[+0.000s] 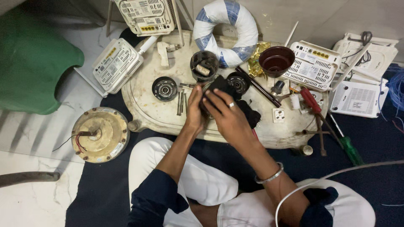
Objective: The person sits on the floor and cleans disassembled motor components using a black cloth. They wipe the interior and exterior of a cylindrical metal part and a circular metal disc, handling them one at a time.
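Down over a worn cream oval tray-table (155, 111), both hands meet around a small black boxy part (219, 84). The left hand (194, 110) curls its fingers against the part's left side and underside, gripping it, and the right hand (227, 115), with a silver ring on one finger and a metal bangle at the wrist, closes over it from the right, fingers wrapped across its top. So the part is held between the two hands, lifted just above the tray's middle.

Just beside the hands on the tray lie a round black metal end cap with a bearing (164, 88), a few thin steel bolts (181, 102) and a black cup-shaped housing (204, 65). Behind them rests a white ring wrapped with blue tape (225, 31), and a dark brown bowl (276, 61) stands to the right. A red-handled screwdriver (310, 100) lies near the right edge, with white vented router boxes (116, 65) around the tray.
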